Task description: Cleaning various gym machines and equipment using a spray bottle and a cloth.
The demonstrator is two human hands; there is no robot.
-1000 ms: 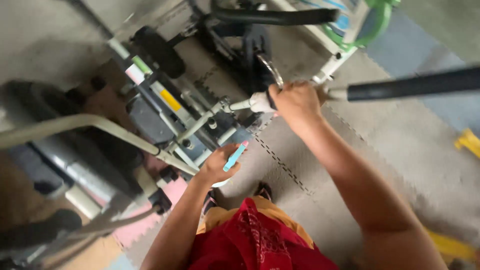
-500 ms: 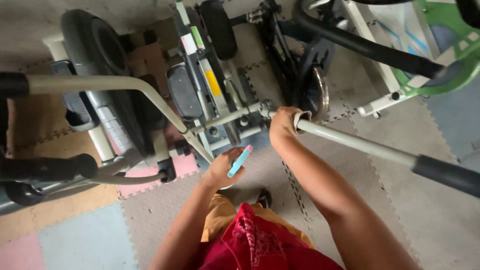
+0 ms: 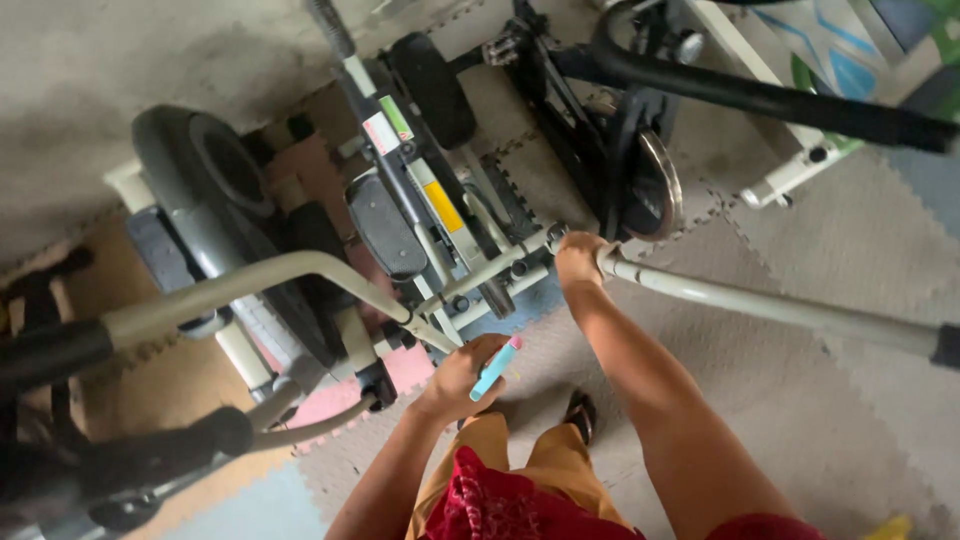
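I look down at an elliptical exercise machine (image 3: pixel 400 210) on foam floor mats. My right hand (image 3: pixel 580 262) grips the lower end of its pale right handlebar arm (image 3: pixel 780 310), near the pivot joint. My left hand (image 3: pixel 460 378) is closed around a small light-blue tube-shaped tool with a pink tip (image 3: pixel 496 367), held just below the joint of the left handlebar arm (image 3: pixel 270 280). The machine's central column with coloured stickers (image 3: pixel 410 160) and two dark foot pedals (image 3: pixel 380 225) lie ahead of my hands.
A second exercise machine with a black frame and metal flywheel disc (image 3: pixel 655 185) stands at the upper right. A white, green and blue frame (image 3: pixel 830 60) sits beyond it. Black foam grips (image 3: pixel 60 350) are at the left. My feet (image 3: pixel 578 415) rest on grey mats.
The view has shifted, so the machine now sits lower and more central. My right hand stayed on the right handlebar arm, and my left hand kept hold of the blue tool.
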